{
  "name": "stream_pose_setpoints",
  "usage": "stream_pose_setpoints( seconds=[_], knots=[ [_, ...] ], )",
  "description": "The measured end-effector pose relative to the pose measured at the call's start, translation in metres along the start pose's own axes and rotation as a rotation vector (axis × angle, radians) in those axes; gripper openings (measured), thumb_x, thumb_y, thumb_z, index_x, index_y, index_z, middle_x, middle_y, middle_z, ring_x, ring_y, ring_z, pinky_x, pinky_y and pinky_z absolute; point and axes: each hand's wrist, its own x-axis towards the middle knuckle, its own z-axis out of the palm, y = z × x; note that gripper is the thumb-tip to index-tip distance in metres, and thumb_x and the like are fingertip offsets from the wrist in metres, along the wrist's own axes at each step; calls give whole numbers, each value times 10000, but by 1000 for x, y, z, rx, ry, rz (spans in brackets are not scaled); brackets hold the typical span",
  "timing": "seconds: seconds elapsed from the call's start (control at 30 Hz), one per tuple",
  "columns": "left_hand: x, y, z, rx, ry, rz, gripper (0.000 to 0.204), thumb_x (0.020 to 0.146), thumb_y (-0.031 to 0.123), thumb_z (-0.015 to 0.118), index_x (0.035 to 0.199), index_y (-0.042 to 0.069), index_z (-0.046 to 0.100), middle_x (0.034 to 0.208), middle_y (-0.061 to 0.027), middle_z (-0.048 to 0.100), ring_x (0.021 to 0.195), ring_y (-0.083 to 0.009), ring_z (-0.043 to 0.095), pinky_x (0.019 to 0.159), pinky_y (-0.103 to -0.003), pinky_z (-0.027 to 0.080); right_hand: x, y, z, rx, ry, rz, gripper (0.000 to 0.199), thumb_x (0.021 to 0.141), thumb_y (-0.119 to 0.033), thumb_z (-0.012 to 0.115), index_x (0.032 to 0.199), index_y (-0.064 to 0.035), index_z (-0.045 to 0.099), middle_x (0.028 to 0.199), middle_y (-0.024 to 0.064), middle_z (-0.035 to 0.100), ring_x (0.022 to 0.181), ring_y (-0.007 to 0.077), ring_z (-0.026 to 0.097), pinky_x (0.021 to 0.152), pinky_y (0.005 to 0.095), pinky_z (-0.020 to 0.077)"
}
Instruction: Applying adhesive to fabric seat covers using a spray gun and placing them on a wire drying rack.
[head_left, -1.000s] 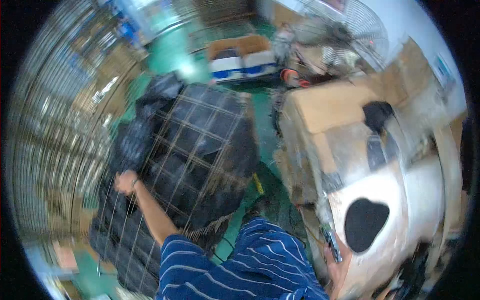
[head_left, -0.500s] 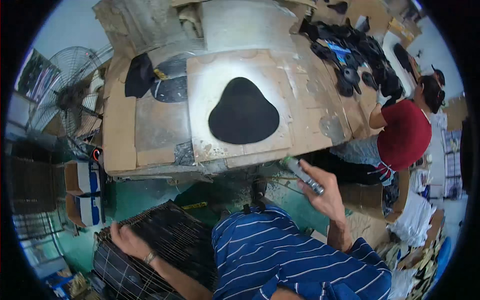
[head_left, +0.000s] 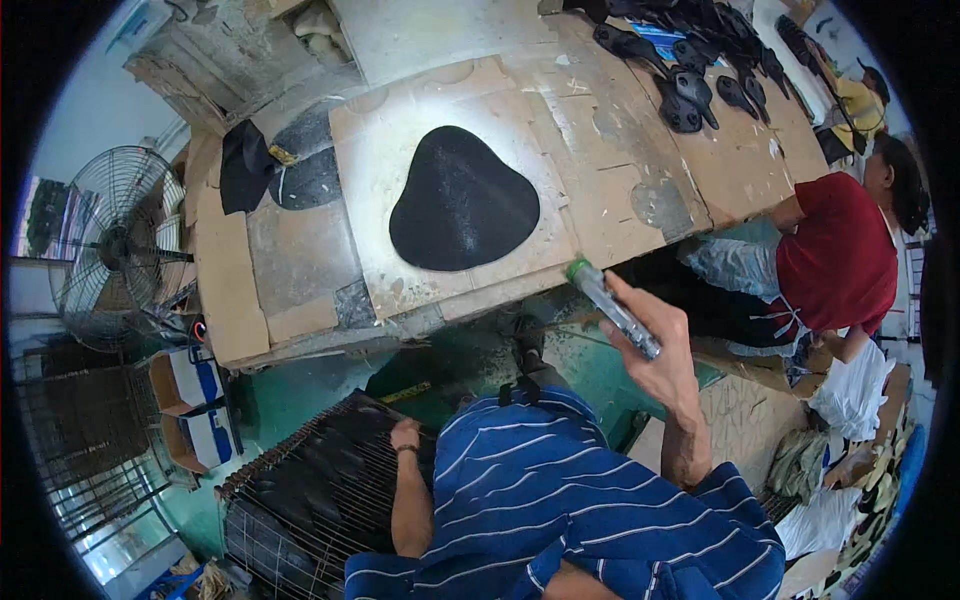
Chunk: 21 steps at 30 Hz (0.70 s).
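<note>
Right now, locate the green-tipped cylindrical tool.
Right of centre in the head view, the tool sits in the right grip, near the brown cardboard-topped table.

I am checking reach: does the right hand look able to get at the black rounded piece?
Probably yes: nothing visible blocks the right hand from the black rounded piece, though that hand holds a green-tipped tool.

Cardboard-covered table (head_left: pixel 600 215) brightly lit, source out of view; green floor (head_left: pixel 285 390) darkens beneath it. Faint sheen on black rounded-triangular panel (head_left: pixel 465 205). Centre crisp; fisheye bows straight edges; corners fully black.
</note>
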Motion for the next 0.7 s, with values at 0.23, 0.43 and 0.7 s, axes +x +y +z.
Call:
stream_pose_setpoints(
  seconds=[0.23, 0.43, 0.7],
  knots=[
    [-63, 12, 20, -89, -252, -13, 249, 936, 137, 530, 764, 132, 710, 721, -35, 681, 690, -220, 663, 637, -389, 530, -17, 21, -2, -142, -190, -9, 599, 730, 66, 757, 1319, 26, 654, 1052, 235, 719, 928, 366, 713, 813, 369, 546],
    [-38, 31, 6, -923, -178, -656, 177, 945, 158, 563, 863, 108, 712, 741, -87, 632, 712, -241, 652, 569, -378, 551, -9, 13, -6, -95, 19, 50, 579, 752, 60, 744, 1321, 32, 648, 1031, 229, 710, 867, 366, 709, 800, 362, 542],
    [37, 15, -12, -1256, -121, -463, 221, 923, 76, 584, 1075, 84, 744, 834, -35, 693, 694, -185, 633, 570, -402, 495, -34, 13, -19, -74, -216, 115, 553, 751, 33, 782, 1292, 31, 665, 1031, 242, 721, 926, 386, 724, 811, 395, 549]
  ],
)
